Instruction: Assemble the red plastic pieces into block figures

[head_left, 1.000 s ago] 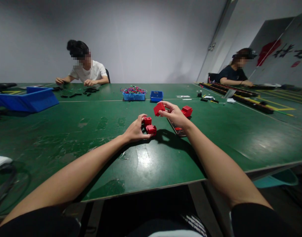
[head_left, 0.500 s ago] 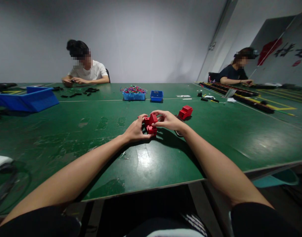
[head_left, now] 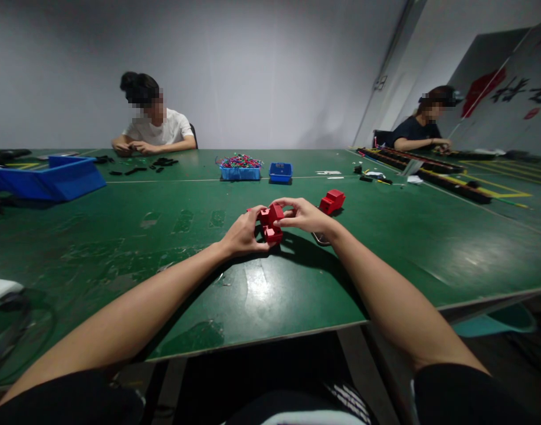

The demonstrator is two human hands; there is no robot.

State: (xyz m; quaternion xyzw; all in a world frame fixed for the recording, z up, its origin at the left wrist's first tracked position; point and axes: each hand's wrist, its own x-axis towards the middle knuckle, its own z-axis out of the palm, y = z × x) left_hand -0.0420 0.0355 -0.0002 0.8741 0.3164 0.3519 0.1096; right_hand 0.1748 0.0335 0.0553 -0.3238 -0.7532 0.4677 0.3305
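- The left hand [head_left: 242, 234] curls around the near side of a cluster of red plastic blocks [head_left: 271, 223], fingers grasping it from the left.
- The right hand [head_left: 302, 215] pinches the cluster's upper block from the right with thumb and fingertips.
- The cluster sits low over the green table [head_left: 164, 260], near its middle; whether it touches the surface I cannot tell.
- Another red block [head_left: 332, 201] lies on the table just beyond the right hand, apart from it.
- Farther back stand a small blue tray of coloured pieces [head_left: 239, 168] and a small blue bin [head_left: 279, 172].
- Two other people sit at the table's far left and far right.
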